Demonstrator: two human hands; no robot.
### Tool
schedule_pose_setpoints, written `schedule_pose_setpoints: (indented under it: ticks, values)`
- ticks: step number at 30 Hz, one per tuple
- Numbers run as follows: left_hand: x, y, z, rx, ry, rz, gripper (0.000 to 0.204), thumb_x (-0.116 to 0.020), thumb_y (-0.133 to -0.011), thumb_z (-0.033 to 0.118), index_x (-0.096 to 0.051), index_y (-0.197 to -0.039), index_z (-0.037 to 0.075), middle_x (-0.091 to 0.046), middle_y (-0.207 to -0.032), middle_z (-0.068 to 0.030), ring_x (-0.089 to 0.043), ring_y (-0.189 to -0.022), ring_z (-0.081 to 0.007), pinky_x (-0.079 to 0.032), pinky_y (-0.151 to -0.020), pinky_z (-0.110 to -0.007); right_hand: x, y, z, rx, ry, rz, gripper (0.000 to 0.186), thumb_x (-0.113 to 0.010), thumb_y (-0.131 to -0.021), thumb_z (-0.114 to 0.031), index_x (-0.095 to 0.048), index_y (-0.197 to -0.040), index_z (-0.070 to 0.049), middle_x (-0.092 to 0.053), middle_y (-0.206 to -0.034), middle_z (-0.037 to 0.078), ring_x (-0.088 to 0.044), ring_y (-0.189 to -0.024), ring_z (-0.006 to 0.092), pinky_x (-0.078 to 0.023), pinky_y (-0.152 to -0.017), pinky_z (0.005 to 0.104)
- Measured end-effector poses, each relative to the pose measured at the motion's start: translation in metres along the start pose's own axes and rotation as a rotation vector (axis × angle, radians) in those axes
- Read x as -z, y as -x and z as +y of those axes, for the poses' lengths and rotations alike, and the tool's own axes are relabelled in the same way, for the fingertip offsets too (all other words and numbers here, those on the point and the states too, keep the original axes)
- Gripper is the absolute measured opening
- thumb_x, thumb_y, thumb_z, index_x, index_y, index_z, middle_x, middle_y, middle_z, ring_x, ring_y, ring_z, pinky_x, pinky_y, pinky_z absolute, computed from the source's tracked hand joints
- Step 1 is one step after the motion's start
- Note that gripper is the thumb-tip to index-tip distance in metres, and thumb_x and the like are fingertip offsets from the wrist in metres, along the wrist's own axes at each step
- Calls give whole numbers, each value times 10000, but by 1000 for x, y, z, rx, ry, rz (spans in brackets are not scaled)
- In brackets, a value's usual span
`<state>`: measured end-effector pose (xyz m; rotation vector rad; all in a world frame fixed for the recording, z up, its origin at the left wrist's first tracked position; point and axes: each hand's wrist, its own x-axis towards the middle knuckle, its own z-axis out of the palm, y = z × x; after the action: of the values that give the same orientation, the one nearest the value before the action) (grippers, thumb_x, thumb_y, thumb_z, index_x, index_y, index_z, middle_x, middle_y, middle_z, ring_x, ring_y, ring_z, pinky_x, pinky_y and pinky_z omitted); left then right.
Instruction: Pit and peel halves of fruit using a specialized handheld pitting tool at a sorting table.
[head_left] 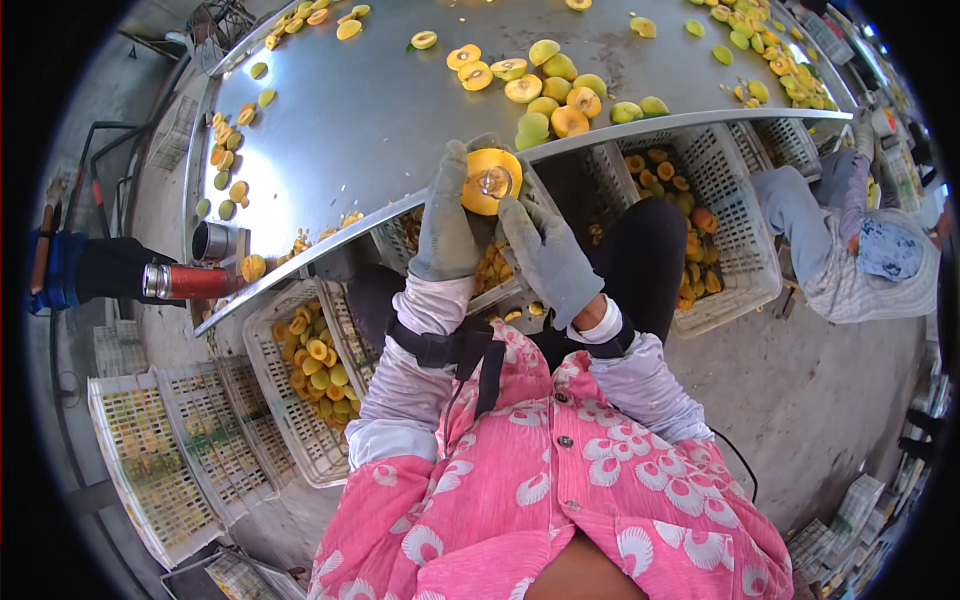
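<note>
My left hand [445, 220], in a grey glove, grips a yellow fruit half [492, 160] with its cut face up, at the front edge of the steel table [330, 120]. A small shiny metal loop [494, 181] shows over the fruit's centre. My gloved right hand [548, 255] is closed just below and right of the fruit, fingertips at its rim; what it grips is mostly hidden. A group of green-yellow fruits and halves [555, 90] lies beyond my hands on the table.
Crates of cut fruit [325, 370] stand under the table and at my knees, with stacked crates [150, 450] lower left. A red flask [190, 281] and a steel cup [211, 242] sit at the table's left end. Another person [860, 280] sits at the right.
</note>
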<state>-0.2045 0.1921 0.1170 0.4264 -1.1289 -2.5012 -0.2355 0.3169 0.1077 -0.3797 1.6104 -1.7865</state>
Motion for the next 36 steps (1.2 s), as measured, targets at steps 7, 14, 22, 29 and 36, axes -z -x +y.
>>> schedule_pose_setpoints:
  ticks: [7,14,22,29,36]
  values:
    - [-13,23,5,-190,-164,-81,533,-449,-989,459,-480,-1271,9,-578,-1227,-184,-612,-1038,-280,-510,-912,-386,-12,15,2,220,25,91,392,-508,-992,-373,-616,-902,-8,-519,-672,5,-444,-610,64,-379,-556,252]
    - [-6,27,27,-15,-178,-292,471,-484,-995,388,-517,-1246,-9,-609,-1165,-146,-605,-1032,-206,-501,-901,-335,-16,22,14,4,-181,-127,393,-463,-1004,-421,-562,-849,-74,-470,-647,-46,-397,-544,50,-333,-477,234]
    - [-13,38,14,-162,-296,-130,507,-469,-991,418,-550,-1218,-28,-629,-1118,-175,-620,-1005,-238,-513,-883,-333,-7,38,5,-371,-414,-299,517,-431,-931,-644,-452,-750,-160,-335,-530,-55,-283,-391,64,-215,-364,239]
    - [-4,21,8,16,-378,-45,304,-526,-970,263,-643,-973,-18,-670,-828,-93,-634,-703,-170,-524,-676,-281,-8,42,-3,-409,-369,-407,553,-348,-933,-683,-422,-766,-161,-306,-528,-67,-227,-377,63,-208,-361,233]
    - [8,21,8,-9,-205,-296,352,-477,-998,338,-597,-991,7,-626,-887,-111,-619,-751,-191,-544,-689,-306,-5,43,-4,-552,-853,-794,521,-266,-971,-646,-388,-796,-170,-225,-570,-101,-163,-408,26,-167,-384,211]
